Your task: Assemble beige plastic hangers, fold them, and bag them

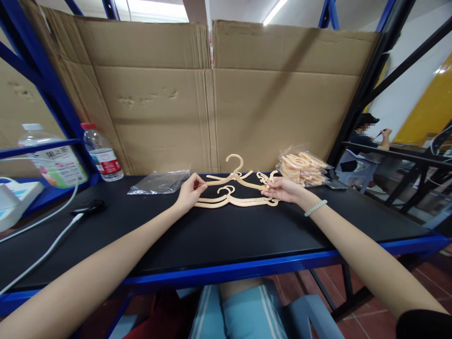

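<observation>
A cream-coloured clothes hanger [243, 183] is held up between my two hands, its hook pointing upward. My left hand [191, 192] pinches its left end, and my right hand [283, 189] grips the right end with closed fingers. Just in front of it, more hangers of the same kind [236, 201] lie on the black tabletop, overlapping, with their hooks toward the back. Behind the held hanger, other hanger parts [215, 177] show partly, and a small curly piece of the same colour [262, 177] is beside my right fingers.
At the back right sits a plastic-wrapped bundle of hangers [302, 165], with a dark flat object [335, 185] beside it. A clear plastic bag [158, 182] lies left of centre. Bottles [104, 157], a black device [88, 207] and white cables are at left. Cardboard [148, 103] walls the back. Another person [367, 136] sits far right.
</observation>
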Available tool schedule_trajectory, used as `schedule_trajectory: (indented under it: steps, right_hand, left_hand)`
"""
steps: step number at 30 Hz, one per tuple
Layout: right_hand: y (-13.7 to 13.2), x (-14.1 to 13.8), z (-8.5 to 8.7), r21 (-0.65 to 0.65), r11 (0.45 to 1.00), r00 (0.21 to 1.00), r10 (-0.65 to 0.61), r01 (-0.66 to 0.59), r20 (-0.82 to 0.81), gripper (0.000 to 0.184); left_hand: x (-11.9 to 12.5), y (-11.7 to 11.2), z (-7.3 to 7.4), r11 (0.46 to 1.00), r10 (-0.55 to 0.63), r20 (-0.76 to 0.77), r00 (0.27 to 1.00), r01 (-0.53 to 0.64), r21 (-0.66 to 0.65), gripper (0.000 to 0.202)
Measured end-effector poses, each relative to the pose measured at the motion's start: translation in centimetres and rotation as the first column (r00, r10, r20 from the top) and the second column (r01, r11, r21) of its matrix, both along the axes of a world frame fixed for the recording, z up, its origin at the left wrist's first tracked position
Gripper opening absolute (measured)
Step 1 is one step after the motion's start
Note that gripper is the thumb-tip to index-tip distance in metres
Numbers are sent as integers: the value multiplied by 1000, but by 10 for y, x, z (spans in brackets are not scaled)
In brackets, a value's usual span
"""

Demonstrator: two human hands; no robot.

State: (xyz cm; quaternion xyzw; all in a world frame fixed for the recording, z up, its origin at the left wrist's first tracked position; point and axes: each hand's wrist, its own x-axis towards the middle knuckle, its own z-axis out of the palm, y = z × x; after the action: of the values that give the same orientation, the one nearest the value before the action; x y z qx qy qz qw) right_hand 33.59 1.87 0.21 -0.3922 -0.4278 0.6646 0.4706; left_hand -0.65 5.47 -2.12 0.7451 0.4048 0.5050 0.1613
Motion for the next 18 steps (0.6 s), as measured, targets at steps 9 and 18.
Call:
schedule_trajectory:
  steps: [9, 18]
  right_hand:
    - [-1, -2, -3, 91, 995, 998, -49, 47, 27, 27]
    - [1, -8, -6, 184, 971, 987, -162, 155, 23, 30]
  left_hand:
    - [1, -3, 3, 1000, -3, -4, 1000, 3, 4, 18]
    - [5, -10, 8, 999, 15, -33, 999, -14, 41, 14]
